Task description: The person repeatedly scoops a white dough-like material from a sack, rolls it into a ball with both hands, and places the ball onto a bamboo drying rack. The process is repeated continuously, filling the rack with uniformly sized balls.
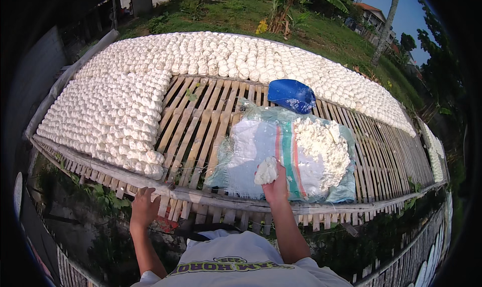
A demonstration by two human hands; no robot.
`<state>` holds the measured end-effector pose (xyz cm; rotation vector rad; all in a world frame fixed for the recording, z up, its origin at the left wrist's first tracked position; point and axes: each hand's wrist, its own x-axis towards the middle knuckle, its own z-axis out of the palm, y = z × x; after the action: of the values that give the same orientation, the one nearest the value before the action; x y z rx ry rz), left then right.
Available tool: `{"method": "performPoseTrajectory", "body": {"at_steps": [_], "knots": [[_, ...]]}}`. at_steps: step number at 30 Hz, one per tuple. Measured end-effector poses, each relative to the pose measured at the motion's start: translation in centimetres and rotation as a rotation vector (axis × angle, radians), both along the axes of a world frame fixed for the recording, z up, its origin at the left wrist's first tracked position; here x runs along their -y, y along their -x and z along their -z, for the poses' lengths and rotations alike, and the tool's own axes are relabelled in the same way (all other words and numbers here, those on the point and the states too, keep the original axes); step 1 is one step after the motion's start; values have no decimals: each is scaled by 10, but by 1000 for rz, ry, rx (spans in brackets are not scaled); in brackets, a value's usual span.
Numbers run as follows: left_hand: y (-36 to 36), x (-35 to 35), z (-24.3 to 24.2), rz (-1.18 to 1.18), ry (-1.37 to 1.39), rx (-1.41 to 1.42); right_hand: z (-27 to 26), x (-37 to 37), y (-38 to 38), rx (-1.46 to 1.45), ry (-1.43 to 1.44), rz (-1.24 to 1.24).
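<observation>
My right hand (276, 183) holds a rough lump of white, dough-like material (266, 171) above a woven plastic sack (250, 140) with red and green stripes. On the sack's right part lies a crumbly heap of the same white stuff (327, 147). My left hand (144, 208) is empty, its fingers apart, at the near bamboo rail (211, 198) of a slatted bamboo rack. Rows of rounded white lumps (113, 117) cover the rack's left part, and more run along its far side. Beyond the sack rests a cut blue plastic container (290, 95) with white residue on it.
Bamboo slats (188, 136) with gaps between them form the rack's surface. A pale rolled sheet (71, 76) runs along the left edge. Another slatted rack (410, 249) stands at the lower right. Grass and a banana plant (282, 12) lie beyond the far edge.
</observation>
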<state>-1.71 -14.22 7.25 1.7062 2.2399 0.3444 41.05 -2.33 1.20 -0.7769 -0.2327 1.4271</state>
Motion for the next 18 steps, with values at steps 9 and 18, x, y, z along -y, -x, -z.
{"method": "performPoseTrajectory", "body": {"at_steps": [9, 18], "knots": [[-193, -100, 83, -149, 386, 2411, -31, 23, 108, 1276, -759, -164], [-194, -113, 97, -440, 338, 2273, -4, 11, 142, 1113, -258, 34]]}}
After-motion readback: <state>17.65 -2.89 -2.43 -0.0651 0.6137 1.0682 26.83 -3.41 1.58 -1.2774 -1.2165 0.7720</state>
